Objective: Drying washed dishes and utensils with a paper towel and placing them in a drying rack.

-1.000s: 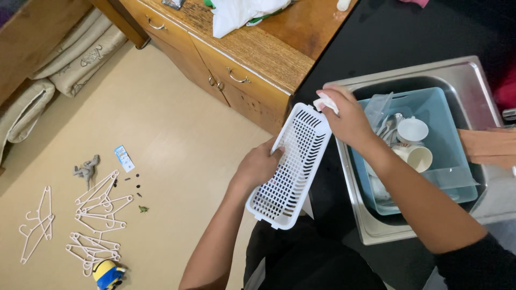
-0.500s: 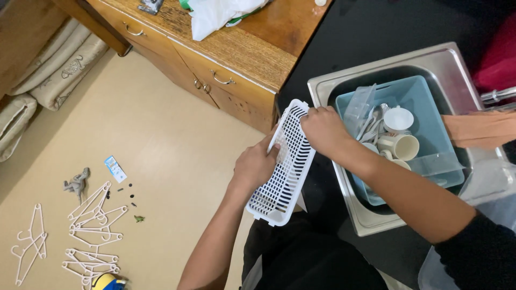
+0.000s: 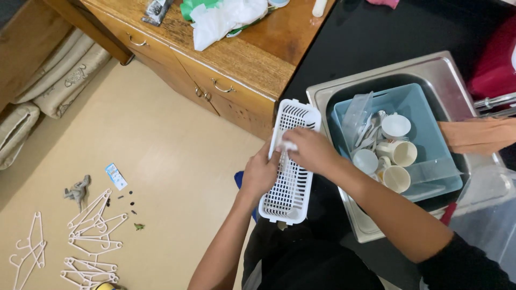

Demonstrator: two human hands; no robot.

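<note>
Black counter edge point(image 3: 322, 64), white basket point(image 3: 290, 188) overhanging floor point(image 3: 161, 161).

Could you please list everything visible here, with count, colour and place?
slotted basket: one, white, held over the counter edge
small white object: one, inside the basket under the right hand
tub: one, pale blue, in the steel sink
cups: about four, white and cream, in the tub
cutlery: several, pale, in the tub
hangers: many, white, on the floor
wooden cabinet: one, brown, upper middle
white cloth: one, on the cabinet
left hand: grips the basket's side
right hand: pressed inside the basket
</note>
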